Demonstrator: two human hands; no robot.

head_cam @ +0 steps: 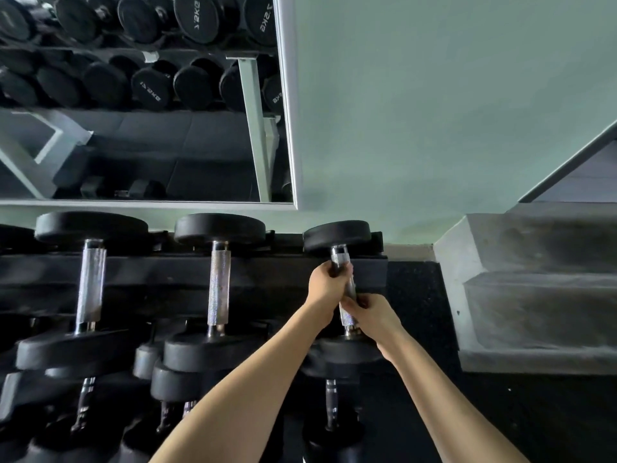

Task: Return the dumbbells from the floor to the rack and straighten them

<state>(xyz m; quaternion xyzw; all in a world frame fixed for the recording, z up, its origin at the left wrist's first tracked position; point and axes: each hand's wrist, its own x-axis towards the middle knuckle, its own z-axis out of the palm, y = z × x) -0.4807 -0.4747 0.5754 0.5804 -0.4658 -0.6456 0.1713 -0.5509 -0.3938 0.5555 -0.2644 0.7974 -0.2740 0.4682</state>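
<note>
A black dumbbell [337, 237] with a knurled steel handle lies at the right end of the rack's top tier [187, 262], slightly tilted. Both hands hold its handle. My left hand [329, 284] grips the upper part near the far head. My right hand [370, 314] grips the lower part near the near head. Two larger dumbbells [218, 228] [91, 225] lie straight on the same tier to the left.
Lower tiers hold several more dumbbells [330, 406]. A wall mirror [287, 128] above the rack reflects another rack of dumbbells. Concrete steps [534, 295] rise at the right, beside dark rubber floor [414, 295].
</note>
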